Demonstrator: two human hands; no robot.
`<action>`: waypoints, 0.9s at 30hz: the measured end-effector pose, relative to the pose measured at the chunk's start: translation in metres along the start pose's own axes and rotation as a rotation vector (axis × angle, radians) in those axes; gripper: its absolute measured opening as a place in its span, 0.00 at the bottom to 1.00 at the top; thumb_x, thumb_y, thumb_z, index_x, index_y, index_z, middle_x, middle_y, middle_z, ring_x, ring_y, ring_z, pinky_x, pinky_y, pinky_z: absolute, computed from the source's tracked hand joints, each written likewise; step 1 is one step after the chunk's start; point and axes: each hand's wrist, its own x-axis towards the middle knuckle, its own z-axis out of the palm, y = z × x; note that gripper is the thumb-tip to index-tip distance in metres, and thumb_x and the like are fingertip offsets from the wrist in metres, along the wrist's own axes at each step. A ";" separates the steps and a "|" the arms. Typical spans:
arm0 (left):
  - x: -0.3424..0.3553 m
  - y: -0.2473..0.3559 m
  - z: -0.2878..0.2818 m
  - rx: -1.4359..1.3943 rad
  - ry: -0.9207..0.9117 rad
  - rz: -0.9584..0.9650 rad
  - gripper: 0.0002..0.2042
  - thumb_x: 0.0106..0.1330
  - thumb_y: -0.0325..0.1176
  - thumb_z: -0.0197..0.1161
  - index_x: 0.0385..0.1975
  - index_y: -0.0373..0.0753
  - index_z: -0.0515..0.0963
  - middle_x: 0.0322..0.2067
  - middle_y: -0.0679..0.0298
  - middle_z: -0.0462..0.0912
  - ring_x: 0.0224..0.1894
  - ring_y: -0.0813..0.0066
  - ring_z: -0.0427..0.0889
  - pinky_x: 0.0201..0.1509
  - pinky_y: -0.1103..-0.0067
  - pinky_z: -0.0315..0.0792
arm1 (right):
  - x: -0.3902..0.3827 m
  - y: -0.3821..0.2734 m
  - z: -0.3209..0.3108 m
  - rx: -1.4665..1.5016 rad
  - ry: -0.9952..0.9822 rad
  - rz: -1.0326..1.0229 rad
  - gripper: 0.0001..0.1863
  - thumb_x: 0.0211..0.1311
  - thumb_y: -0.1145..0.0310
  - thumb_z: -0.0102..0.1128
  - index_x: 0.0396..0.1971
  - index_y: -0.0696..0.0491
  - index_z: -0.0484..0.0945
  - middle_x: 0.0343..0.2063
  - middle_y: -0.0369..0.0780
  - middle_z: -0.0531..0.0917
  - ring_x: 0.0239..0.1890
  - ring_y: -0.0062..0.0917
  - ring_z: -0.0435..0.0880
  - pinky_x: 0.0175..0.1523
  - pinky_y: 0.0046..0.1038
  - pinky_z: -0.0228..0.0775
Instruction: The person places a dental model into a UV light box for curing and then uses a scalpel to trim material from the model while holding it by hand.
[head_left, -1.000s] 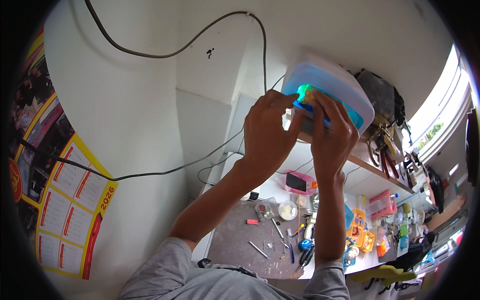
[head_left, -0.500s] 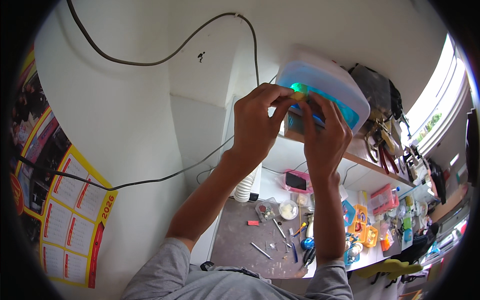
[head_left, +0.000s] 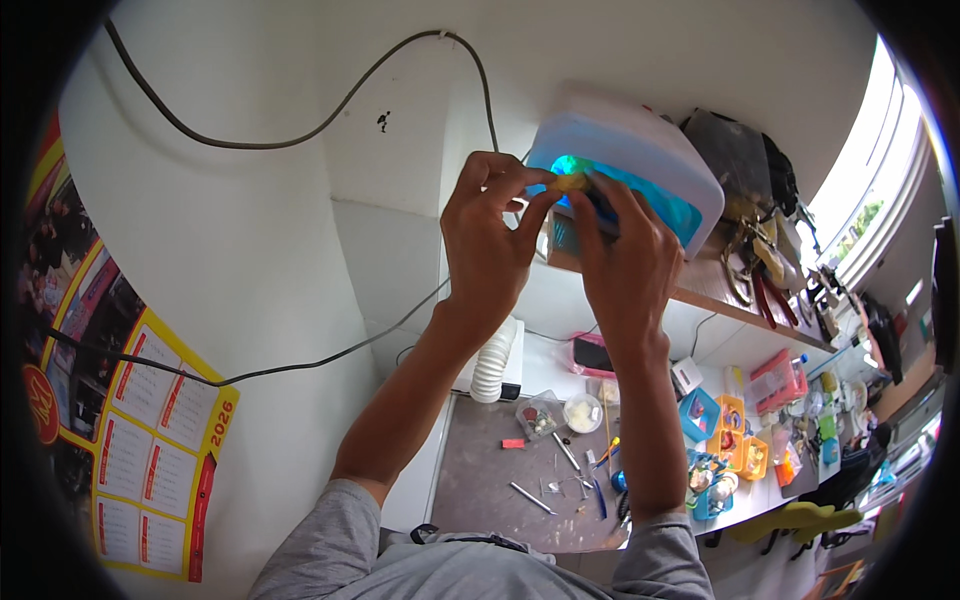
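Note:
Raised high in front of me, both my hands pinch a small yellowish piece [head_left: 570, 183], too small to name more exactly. My left hand [head_left: 488, 225] grips its left end between thumb and fingertips. On the other side, the fingers of my right hand [head_left: 632, 240] close on it, partly hiding it. Directly behind is the open front of a white curing lamp [head_left: 640, 130], glowing blue inside with a green patch near the piece. My right fingertips overlap the opening; whether they touch the lamp I cannot tell.
The lamp stands on a wooden shelf [head_left: 715, 295] holding pliers [head_left: 768, 290]. Below, a grey work mat [head_left: 470, 480] carries thin tools, a red block [head_left: 513, 443] and a round white tub [head_left: 582, 412]. Orange trays [head_left: 730, 430] stand right; a white hose [head_left: 492, 365] rises behind; cables cross the left wall.
The whole view has shifted a little, so the lamp and hands appear further left. Both hands still pinch the yellowish piece at the lamp's opening, and slightly more of its surface shows.

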 end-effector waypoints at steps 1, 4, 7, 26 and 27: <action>0.000 0.001 -0.001 0.013 0.012 0.007 0.06 0.61 0.24 0.72 0.38 0.39 0.87 0.37 0.64 0.83 0.35 0.75 0.85 0.39 0.79 0.83 | 0.000 0.000 0.001 0.015 0.009 0.001 0.13 0.66 0.61 0.67 0.44 0.54 0.84 0.35 0.43 0.88 0.31 0.38 0.89 0.36 0.35 0.78; -0.002 0.000 -0.004 0.048 -0.010 -0.011 0.08 0.59 0.26 0.75 0.38 0.40 0.87 0.37 0.65 0.81 0.36 0.75 0.84 0.40 0.79 0.82 | 0.000 0.001 0.002 0.051 0.035 0.005 0.13 0.65 0.62 0.67 0.43 0.54 0.84 0.36 0.43 0.88 0.31 0.38 0.89 0.36 0.36 0.78; -0.004 0.001 -0.006 0.103 -0.026 -0.016 0.09 0.59 0.27 0.76 0.38 0.41 0.87 0.38 0.65 0.82 0.37 0.75 0.84 0.41 0.78 0.81 | -0.001 0.003 0.001 0.082 0.055 0.017 0.12 0.65 0.64 0.67 0.43 0.54 0.85 0.37 0.44 0.88 0.32 0.38 0.89 0.38 0.37 0.79; -0.194 0.034 -0.051 -0.109 -0.165 -0.267 0.06 0.67 0.22 0.62 0.42 0.34 0.81 0.37 0.55 0.85 0.39 0.61 0.87 0.44 0.70 0.79 | -0.213 0.021 -0.053 0.807 -0.116 0.574 0.13 0.74 0.74 0.52 0.54 0.60 0.74 0.41 0.45 0.87 0.42 0.32 0.88 0.51 0.31 0.78; -0.220 0.039 -0.046 -0.130 -0.239 -0.267 0.08 0.66 0.22 0.62 0.43 0.35 0.80 0.38 0.56 0.85 0.41 0.59 0.86 0.45 0.69 0.79 | -0.240 0.017 -0.048 0.900 -0.214 0.792 0.16 0.75 0.72 0.51 0.58 0.60 0.71 0.44 0.45 0.86 0.45 0.33 0.88 0.51 0.31 0.78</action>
